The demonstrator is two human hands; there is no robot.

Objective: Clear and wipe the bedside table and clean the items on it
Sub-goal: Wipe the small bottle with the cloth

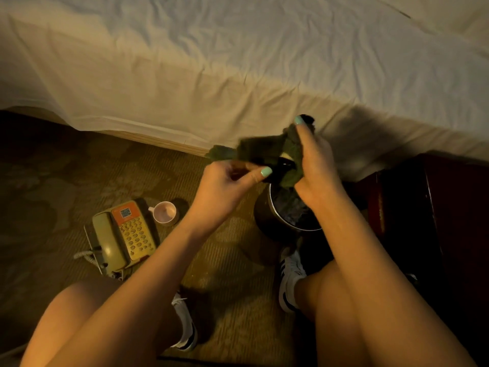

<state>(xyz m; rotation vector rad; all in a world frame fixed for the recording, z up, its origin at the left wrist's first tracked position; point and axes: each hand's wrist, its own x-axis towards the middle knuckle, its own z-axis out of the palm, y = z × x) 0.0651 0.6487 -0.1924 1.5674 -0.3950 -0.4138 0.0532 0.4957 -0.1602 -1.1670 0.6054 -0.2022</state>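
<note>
crouching low on the carpet [66, 168] beside the bed [238, 35], white shoes [291, 274] with black stripes down below. holding a fuzzy dark green cloth [264, 152] up in front with both hands.

left hand [227, 189] curled, pinching one end of the cloth with thumb and fingers, blue-green nail on the thumb. right hand [317, 165] wrapped round the other end of the cloth, one finger poking up with the same nail colour.

tucked inside the cloth, between the two hands, a small shiny black thing [284, 165], too hidden to tell what. another bit of black [308, 119] peeking out past the top finger.

right under the hands, on the floor, a round dark bin [264, 221] with a silver rim and a dark bag [291, 207] inside.

off to the left on the carpet, an old yellow-green phone [124, 234] with an orange top and lots of buttons, curly cord [82, 254] trailing out. just beside the phone, a pink cup [164, 211] standing upright on a dark round mat [182, 205], handle toward the phone.

over on the right, next to the bed, the dark red-brown worktop [436, 207], mostly in shadow.

white sheet [185, 107] hanging down the side of the bed, full of wrinkles.
</note>
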